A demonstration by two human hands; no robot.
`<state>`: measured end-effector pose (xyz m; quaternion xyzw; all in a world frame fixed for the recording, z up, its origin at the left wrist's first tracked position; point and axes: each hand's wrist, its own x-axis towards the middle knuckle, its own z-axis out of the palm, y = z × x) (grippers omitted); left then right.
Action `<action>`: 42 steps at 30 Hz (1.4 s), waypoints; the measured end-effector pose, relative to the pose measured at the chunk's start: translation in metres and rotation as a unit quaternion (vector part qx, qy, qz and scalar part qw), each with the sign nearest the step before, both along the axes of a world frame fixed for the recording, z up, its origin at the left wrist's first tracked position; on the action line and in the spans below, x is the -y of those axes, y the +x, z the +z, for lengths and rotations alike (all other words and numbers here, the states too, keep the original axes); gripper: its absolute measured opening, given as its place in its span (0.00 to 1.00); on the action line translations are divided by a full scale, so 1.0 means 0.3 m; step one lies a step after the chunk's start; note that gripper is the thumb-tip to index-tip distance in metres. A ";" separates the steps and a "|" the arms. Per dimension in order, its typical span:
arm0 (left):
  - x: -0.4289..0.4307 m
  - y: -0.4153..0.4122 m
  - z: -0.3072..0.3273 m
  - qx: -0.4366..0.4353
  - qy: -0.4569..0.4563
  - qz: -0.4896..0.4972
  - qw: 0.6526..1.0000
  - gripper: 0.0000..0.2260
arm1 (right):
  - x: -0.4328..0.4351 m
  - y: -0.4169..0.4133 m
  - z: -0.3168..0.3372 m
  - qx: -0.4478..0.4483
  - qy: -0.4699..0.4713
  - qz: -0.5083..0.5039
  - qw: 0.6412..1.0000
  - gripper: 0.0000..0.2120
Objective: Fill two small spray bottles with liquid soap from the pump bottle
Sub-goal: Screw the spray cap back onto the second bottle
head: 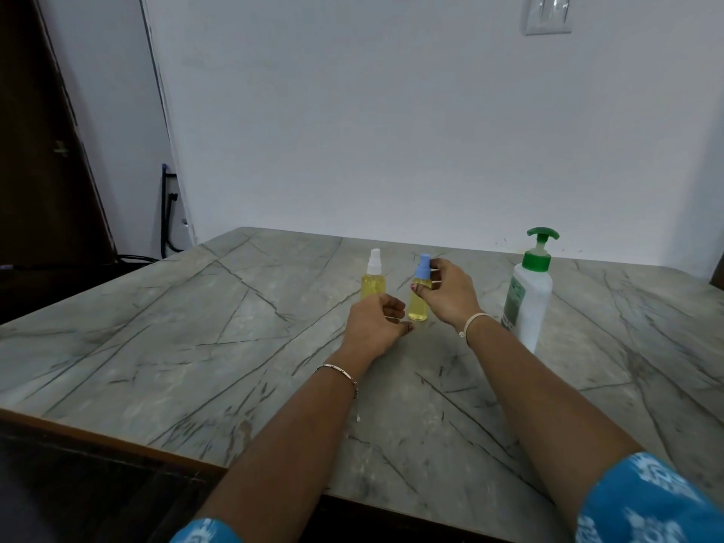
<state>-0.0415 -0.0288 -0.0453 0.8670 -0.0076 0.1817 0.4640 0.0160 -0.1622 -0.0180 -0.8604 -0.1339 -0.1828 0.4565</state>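
Head view of a grey veined stone surface (196,327) set against a white wall (391,111). Two small spray bottles stand upright near its far middle, both holding yellow liquid: the white-capped spray bottle (374,276) on the left and, just beside it, the blue-capped spray bottle (418,307). The right hand (450,293) holds the blue-capped spray bottle at its top, fingertips on the blue spray head and thumb against the shoulder below it; the bottle's base rests on the surface. The left hand (374,323) sits low in front of the white-capped spray bottle, hiding its lower part, with fingers loosely curled and nothing held; it lies just beside the blue-capped bottle's base, and contact cannot be told. The white pump bottle (529,299), with green collar and pump head, stands upright to the right, apart from both hands. A metal bracelet (341,376) circles the left wrist and a pale thread band (472,325) the right. Blue patterned sleeves (646,499) show at the lower edge. A switch plate (548,13) is mounted high on the wall.
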 end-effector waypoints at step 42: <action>0.024 -0.137 0.055 -0.043 0.163 -0.023 0.985 0.11 | 0.358 -0.167 -0.045 -0.093 0.110 -0.102 0.984 0.32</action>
